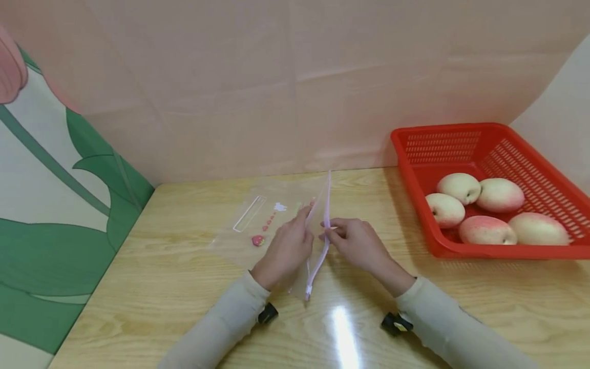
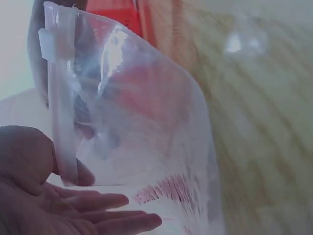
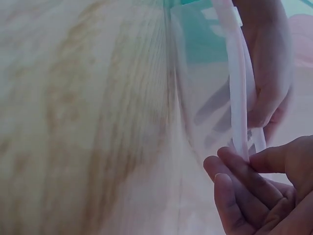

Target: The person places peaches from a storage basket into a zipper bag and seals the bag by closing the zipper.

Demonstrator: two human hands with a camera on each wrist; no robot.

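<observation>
A clear zipper bag [image 1: 246, 225] with a strawberry print lies partly on the table, its pink-edged mouth raised and parted. My left hand [image 1: 288, 248] holds one side of the mouth; in the left wrist view its thumb [image 2: 85, 174] hooks over the rim while the other fingers extend along the outside. Opposite it, my right hand [image 1: 359, 241] pinches the other side of the pink strip between thumb and fingertips, as the right wrist view shows. A white slider [image 1: 308, 290] sits at the strip's near end. Nothing shows inside the bag.
On the right of the wooden table [image 1: 152, 287] stands a red plastic basket [image 1: 415, 205] holding several peaches [image 1: 501, 195]. A pinkish sheet [image 1: 276, 102] hangs along the back, and a panel with green leaves [image 1: 50, 256] borders the left.
</observation>
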